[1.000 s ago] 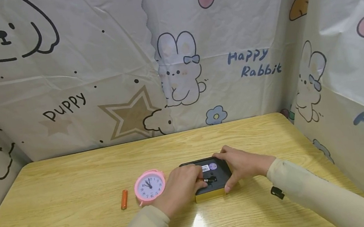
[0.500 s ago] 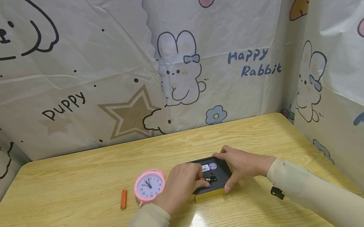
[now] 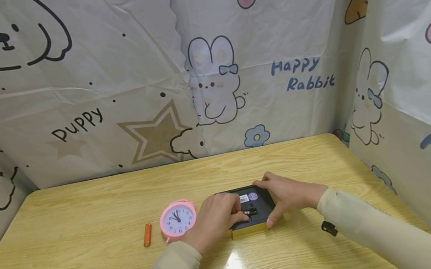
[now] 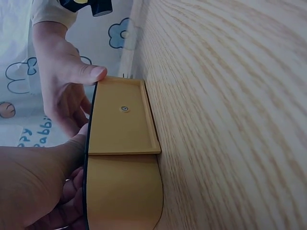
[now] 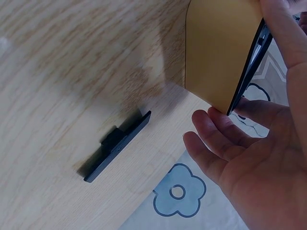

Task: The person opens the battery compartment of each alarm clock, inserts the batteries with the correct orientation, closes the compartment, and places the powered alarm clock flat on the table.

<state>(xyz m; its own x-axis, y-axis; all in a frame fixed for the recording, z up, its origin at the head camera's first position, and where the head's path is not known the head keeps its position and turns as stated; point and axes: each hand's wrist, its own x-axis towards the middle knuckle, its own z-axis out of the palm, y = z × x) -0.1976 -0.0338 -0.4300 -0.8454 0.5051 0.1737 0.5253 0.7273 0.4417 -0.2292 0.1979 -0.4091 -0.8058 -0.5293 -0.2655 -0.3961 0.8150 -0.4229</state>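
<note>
A gold-sided case (image 3: 258, 204) lies on the table with its black back up, showing a label, a purple sticker and an open battery compartment (image 3: 251, 211). My left hand (image 3: 213, 222) bends over its left part, thumb and fingers pinching an orange battery (image 3: 240, 212) at the compartment; most of the battery is hidden by the fingers. My right hand (image 3: 290, 194) grips the right end of the case, thumb at the near edge and fingers at the far edge. In the left wrist view the gold side (image 4: 120, 124) with a screw shows.
A second orange battery (image 3: 147, 234) lies left of a pink round alarm clock (image 3: 178, 219), which sits close beside my left hand. The right wrist view shows a small black cover (image 5: 117, 146) with a tab on the table near the case. Patterned cloth (image 3: 140, 71) walls the table's back and sides.
Both hands keep their places on the case, the left fingertips shifting only slightly at the compartment. The head view drifts a little.
</note>
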